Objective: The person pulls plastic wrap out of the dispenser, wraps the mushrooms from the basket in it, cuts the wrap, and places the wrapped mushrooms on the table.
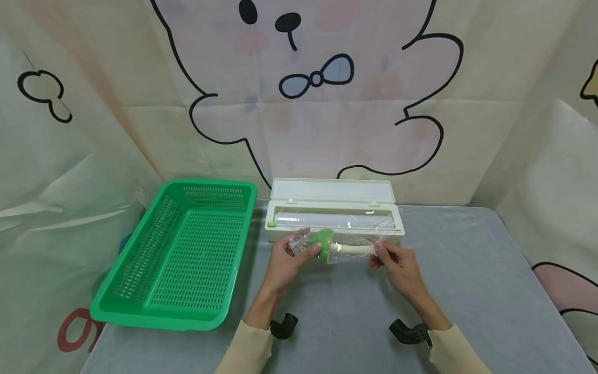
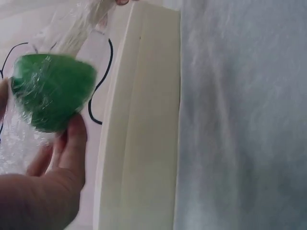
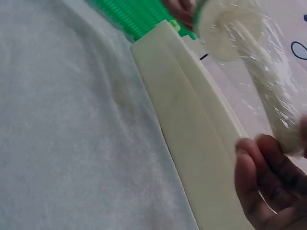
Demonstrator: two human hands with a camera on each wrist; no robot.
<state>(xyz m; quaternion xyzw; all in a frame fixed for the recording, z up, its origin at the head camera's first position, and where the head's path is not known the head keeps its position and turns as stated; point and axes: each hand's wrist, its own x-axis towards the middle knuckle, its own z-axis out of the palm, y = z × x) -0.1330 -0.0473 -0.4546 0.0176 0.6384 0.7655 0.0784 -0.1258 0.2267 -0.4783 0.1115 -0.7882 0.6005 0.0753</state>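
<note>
A mushroom-shaped piece with a green cap [image 1: 322, 244] and a long pale stem [image 3: 266, 86] lies level in the air, wrapped in clear cling film [image 2: 29, 129]. My left hand [image 1: 286, 264] holds the cap end, thumb on the near side and fingers behind. At the stem's tip, my right hand [image 1: 401, 271] pinches the stem and film between thumb and fingers. Just behind both hands stands a white cling film dispenser [image 1: 336, 235], its lid [image 1: 333, 190] raised and a film roll [image 1: 327, 220] inside.
A green plastic basket [image 1: 156, 323] with slotted walls stands on the left of the grey cloth-covered table [image 1: 467, 291]. Its right side is close to the dispenser. A printed curtain [image 1: 327, 135] hangs behind the table.
</note>
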